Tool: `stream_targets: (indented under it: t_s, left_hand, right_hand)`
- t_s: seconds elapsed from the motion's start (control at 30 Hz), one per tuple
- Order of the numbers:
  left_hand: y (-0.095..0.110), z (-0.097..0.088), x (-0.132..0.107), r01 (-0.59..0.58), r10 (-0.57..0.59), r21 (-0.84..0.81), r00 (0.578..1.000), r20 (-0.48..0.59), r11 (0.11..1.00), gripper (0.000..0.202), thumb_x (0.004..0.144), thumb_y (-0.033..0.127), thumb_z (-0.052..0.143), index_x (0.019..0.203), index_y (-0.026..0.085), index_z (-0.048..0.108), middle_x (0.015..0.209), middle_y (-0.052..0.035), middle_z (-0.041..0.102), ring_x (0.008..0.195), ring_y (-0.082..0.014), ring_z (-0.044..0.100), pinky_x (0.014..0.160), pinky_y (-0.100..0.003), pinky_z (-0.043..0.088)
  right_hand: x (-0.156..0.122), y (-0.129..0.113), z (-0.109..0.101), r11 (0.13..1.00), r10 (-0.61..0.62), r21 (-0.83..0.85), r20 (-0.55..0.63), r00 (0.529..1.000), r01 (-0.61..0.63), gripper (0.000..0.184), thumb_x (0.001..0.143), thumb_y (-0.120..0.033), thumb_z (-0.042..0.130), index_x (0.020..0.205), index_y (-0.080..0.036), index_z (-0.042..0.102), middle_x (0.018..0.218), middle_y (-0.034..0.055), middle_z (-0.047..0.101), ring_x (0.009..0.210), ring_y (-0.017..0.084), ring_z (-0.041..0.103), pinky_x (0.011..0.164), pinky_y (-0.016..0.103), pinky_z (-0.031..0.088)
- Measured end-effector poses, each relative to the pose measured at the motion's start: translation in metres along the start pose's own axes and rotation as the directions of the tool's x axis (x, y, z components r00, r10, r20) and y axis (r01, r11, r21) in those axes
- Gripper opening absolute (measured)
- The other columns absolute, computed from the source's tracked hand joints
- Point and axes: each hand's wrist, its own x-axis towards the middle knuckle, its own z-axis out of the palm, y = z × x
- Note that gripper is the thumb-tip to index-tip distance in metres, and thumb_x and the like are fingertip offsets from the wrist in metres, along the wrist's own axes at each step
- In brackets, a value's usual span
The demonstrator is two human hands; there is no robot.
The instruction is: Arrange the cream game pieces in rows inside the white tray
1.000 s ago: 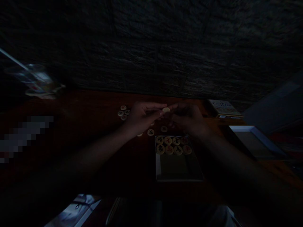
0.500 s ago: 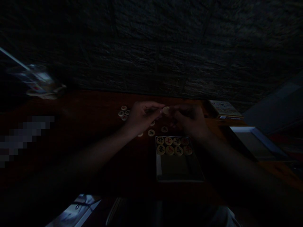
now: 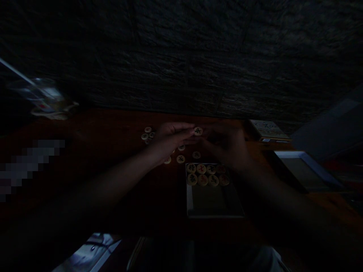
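A round wooden Chinese chess piece (image 3: 197,131) is raised over the table, its dark character facing me. My left hand (image 3: 170,136) pinches it by the left edge. My right hand (image 3: 227,141) is curled against the piece's right side, its fingertips dim and partly lost in shadow. Below the hands lies an open shallow box (image 3: 187,204), with two rows of pieces with red and black characters at its far end. Loose pieces lie on the table between box and hands, among them one piece (image 3: 180,159) and another piece (image 3: 196,155).
More loose pieces (image 3: 148,129) lie left of my left hand, partly hidden by it. On the right are a box lid or tray (image 3: 292,153) and a patterned box (image 3: 268,128). A clear cup with a straw (image 3: 47,96) stands far left. A stone wall (image 3: 181,68) rises behind.
The piece between my fingers has turned from a blank-looking side to its dark character. My right fingers have shifted slightly around it. The boxed pieces stay put.
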Motion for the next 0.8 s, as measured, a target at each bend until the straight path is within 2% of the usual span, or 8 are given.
stream_targets:
  t_s: [0.13,0.23,0.33,0.47,0.53,0.63,0.73,0.8]
  left_hand:
    - [-0.001,0.0,0.0,-0.029,0.029,0.033,1.0,-0.011,0.999,0.027,0.083,0.028,0.083,0.105,0.013,0.08,0.107,-0.0114,0.081,0.091,-0.0196,0.078,0.09,-0.035,0.062]
    - [-0.001,0.001,0.0,-0.034,0.037,0.083,0.999,-0.037,0.996,0.027,0.084,0.028,0.081,0.107,0.014,0.078,0.109,-0.0103,0.081,0.087,-0.0179,0.078,0.085,-0.033,0.063]
    - [0.001,0.002,-0.001,-0.033,0.04,0.171,0.998,-0.039,0.985,0.022,0.084,0.028,0.081,0.102,0.015,0.078,0.103,-0.0086,0.082,0.083,-0.0172,0.077,0.08,-0.03,0.062]
    - [0.004,0.001,-0.002,-0.072,0.082,0.322,0.996,-0.017,0.944,0.016,0.087,0.03,0.077,0.095,0.016,0.079,0.093,-0.0073,0.081,0.081,-0.017,0.076,0.072,-0.027,0.058]
    - [0.005,-0.001,-0.003,-0.074,0.084,0.37,0.996,-0.011,0.926,0.021,0.086,0.032,0.077,0.101,0.017,0.078,0.092,-0.0074,0.081,0.078,-0.0175,0.075,0.064,-0.026,0.055]
    - [0.006,-0.001,-0.003,-0.047,0.058,0.381,0.998,-0.017,0.923,0.037,0.083,0.035,0.082,0.115,0.018,0.073,0.089,-0.0077,0.08,0.07,-0.0188,0.074,0.055,-0.026,0.049]
    - [0.007,0.001,-0.003,-0.025,0.026,0.363,1.0,0.005,0.932,0.048,0.081,0.035,0.084,0.123,0.018,0.069,0.084,-0.0071,0.079,0.068,-0.0204,0.074,0.058,-0.028,0.051]
    - [0.008,0.003,-0.004,-0.011,0.007,0.347,1.0,0.012,0.938,0.048,0.082,0.035,0.083,0.124,0.018,0.068,0.081,-0.0058,0.079,0.068,-0.0203,0.074,0.061,-0.029,0.053]
  right_hand:
    - [0.002,-0.006,-0.005,0.994,-0.05,-0.098,0.053,0.997,0.055,0.035,0.089,-0.032,0.073,0.122,-0.022,0.077,0.103,0.0064,0.08,0.08,0.021,0.074,0.075,0.033,0.057]
    - [0.002,-0.01,-0.005,0.99,-0.034,-0.138,0.043,0.998,0.04,0.028,0.087,-0.032,0.077,0.113,-0.023,0.078,0.096,0.0058,0.08,0.076,0.021,0.073,0.074,0.034,0.057]
    - [0.002,-0.013,-0.004,0.987,-0.022,-0.16,0.011,1.0,0.023,0.023,0.086,-0.037,0.079,0.103,-0.022,0.079,0.091,0.0062,0.079,0.075,0.022,0.072,0.074,0.034,0.057]
    - [0.002,-0.019,-0.005,0.99,-0.062,-0.125,0.038,0.997,0.066,0.027,0.088,-0.037,0.079,0.11,-0.021,0.079,0.095,0.0064,0.078,0.076,0.02,0.071,0.072,0.032,0.056]
    - [0.003,-0.021,-0.008,0.993,-0.066,-0.095,0.105,0.992,0.076,0.027,0.089,-0.033,0.076,0.114,-0.022,0.079,0.098,0.0059,0.078,0.077,0.019,0.071,0.071,0.03,0.055]
    - [0.005,-0.026,-0.014,0.995,-0.041,-0.086,0.18,0.983,0.057,0.023,0.088,-0.028,0.073,0.108,-0.023,0.081,0.099,0.0056,0.079,0.079,0.018,0.072,0.07,0.029,0.055]
    - [0.006,-0.03,-0.019,0.992,-0.026,-0.117,0.215,0.976,0.053,0.021,0.083,-0.026,0.075,0.103,-0.023,0.083,0.097,0.0053,0.08,0.077,0.018,0.072,0.069,0.029,0.054]
    - [0.007,-0.033,-0.021,0.987,-0.026,-0.148,0.213,0.977,0.059,0.021,0.08,-0.026,0.077,0.099,-0.022,0.082,0.092,0.0053,0.079,0.073,0.018,0.071,0.066,0.028,0.052]
